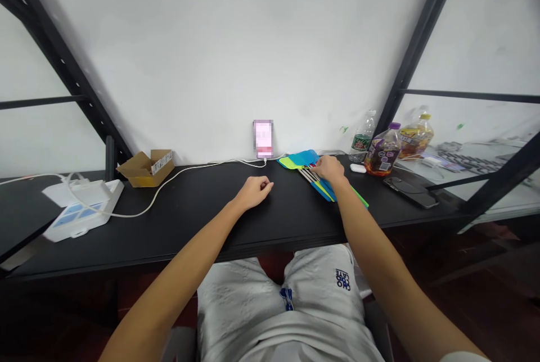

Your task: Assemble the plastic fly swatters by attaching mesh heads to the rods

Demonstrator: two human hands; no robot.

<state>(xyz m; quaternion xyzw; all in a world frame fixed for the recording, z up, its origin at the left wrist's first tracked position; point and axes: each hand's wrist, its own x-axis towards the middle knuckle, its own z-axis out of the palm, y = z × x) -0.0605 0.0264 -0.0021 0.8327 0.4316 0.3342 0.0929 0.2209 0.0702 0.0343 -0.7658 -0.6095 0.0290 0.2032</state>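
My left hand rests on the black desk, fingers curled into a loose fist with nothing visible in it. To its right, my right hand lies on a bundle of coloured flat tools in blue, yellow and green with pale stick handles. Its fingers are bent and pinch at the sticks near the middle of the bundle. A phone stands upright against the wall behind, with a white cable plugged in.
A small open cardboard box and a white power strip sit at the left. Several drink bottles, a white earbud case and a dark phone lie at the right. Black shelf struts frame both sides.
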